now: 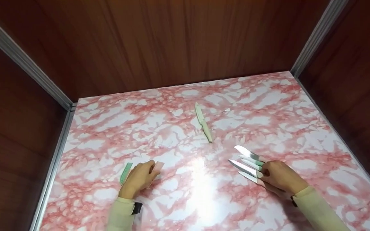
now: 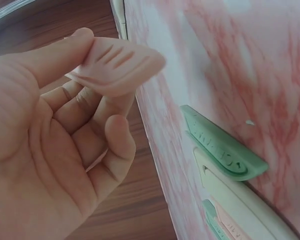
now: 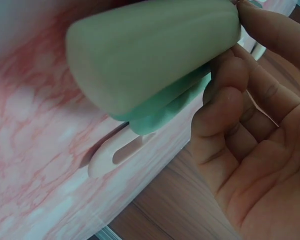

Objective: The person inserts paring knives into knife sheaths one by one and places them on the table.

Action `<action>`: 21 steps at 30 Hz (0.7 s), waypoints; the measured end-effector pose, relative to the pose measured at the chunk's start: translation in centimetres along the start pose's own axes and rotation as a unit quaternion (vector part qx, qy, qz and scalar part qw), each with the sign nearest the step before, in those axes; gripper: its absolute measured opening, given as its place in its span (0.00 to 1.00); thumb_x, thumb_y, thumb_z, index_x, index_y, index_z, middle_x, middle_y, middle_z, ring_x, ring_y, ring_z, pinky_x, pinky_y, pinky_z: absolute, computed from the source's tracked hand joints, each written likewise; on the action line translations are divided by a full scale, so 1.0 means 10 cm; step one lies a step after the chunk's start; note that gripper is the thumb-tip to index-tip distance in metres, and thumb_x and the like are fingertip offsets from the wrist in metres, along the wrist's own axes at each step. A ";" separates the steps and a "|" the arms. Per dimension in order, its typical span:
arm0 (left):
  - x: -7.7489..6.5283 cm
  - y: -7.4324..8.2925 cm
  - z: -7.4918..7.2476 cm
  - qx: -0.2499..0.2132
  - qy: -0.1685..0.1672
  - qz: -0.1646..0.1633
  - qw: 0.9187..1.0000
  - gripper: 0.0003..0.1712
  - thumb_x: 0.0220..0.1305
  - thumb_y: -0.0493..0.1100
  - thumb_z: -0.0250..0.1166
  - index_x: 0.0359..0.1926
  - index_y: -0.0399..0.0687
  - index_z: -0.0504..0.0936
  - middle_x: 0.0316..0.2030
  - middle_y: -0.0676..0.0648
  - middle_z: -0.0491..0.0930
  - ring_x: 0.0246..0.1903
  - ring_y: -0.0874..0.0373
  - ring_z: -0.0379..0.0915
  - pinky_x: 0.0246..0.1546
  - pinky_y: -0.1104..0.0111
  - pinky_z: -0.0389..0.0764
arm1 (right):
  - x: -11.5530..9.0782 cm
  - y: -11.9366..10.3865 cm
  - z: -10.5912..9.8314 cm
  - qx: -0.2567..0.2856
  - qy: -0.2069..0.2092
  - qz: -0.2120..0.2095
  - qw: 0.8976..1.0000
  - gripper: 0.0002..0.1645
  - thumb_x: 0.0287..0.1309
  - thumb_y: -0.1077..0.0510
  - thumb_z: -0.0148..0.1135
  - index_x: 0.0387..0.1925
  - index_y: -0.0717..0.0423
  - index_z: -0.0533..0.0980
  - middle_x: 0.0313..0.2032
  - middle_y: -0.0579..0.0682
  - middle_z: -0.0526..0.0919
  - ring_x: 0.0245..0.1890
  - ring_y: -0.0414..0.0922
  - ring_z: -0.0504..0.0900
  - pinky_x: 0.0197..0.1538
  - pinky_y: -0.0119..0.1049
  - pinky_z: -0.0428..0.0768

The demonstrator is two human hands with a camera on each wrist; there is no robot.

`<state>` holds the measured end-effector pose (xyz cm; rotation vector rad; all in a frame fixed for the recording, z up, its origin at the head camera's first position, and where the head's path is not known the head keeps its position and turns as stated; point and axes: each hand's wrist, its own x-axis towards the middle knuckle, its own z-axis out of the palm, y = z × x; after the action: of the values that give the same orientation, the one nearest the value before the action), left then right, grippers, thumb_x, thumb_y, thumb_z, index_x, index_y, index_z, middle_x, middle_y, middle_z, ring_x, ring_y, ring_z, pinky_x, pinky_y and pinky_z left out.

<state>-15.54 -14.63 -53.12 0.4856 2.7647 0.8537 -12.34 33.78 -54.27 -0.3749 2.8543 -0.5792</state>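
Observation:
My left hand [image 1: 138, 178] pinches a pink blade cover [image 2: 117, 65] with slots between thumb and fingers, raised off the table. Beside that hand lies a green blade cover [image 2: 225, 145] with raised lettering, next to a cream cover [image 2: 240, 195]. My right hand [image 1: 279, 173] pinches a cream-handled knife [image 3: 155, 55] by its handle. Several knives [image 1: 242, 168] lie side by side there, bare blades pointing left. Green handles [image 3: 162, 112] show under the cream one, and a pale pink handle [image 3: 120, 152] with a long hole lies on the table.
A cream knife [image 1: 203, 122] lies alone near the middle of the pink-and-white marbled table [image 1: 108, 141], its blade part also pale cream. Brown wood-grain panels [image 1: 172, 41] with metal edge strips [image 1: 27, 61] stand at the back and both sides.

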 end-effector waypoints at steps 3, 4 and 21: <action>0.03 0.01 0.00 -0.001 0.004 0.000 1.000 0.12 0.66 0.47 0.60 0.28 0.51 0.68 0.16 0.54 0.64 0.15 0.62 0.59 0.19 0.68 0.63 | -0.03 0.01 -0.01 0.005 0.000 0.003 1.000 0.08 0.50 0.57 0.69 0.21 0.48 0.78 0.19 0.40 0.73 0.22 0.40 0.69 0.31 0.38 0.69; 0.04 0.01 0.00 -0.001 0.006 0.001 1.000 0.12 0.66 0.47 0.60 0.28 0.51 0.68 0.16 0.54 0.64 0.16 0.61 0.59 0.19 0.68 0.63 | -0.03 0.02 -0.01 0.006 0.000 0.004 1.000 0.07 0.50 0.57 0.69 0.21 0.48 0.78 0.19 0.40 0.73 0.22 0.40 0.69 0.31 0.38 0.69; 0.02 -0.03 -0.03 0.006 0.032 -0.007 0.999 0.11 0.66 0.43 0.59 0.28 0.49 0.67 0.17 0.53 0.64 0.17 0.60 0.59 0.20 0.67 0.63 | -0.02 0.03 -0.03 0.007 -0.012 -0.007 1.000 0.05 0.48 0.60 0.68 0.23 0.50 0.78 0.21 0.41 0.74 0.23 0.40 0.69 0.30 0.38 0.69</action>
<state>-15.92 -14.94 -53.04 0.4487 2.8291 0.8637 -12.33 34.18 -54.04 -0.3983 2.8262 -0.5925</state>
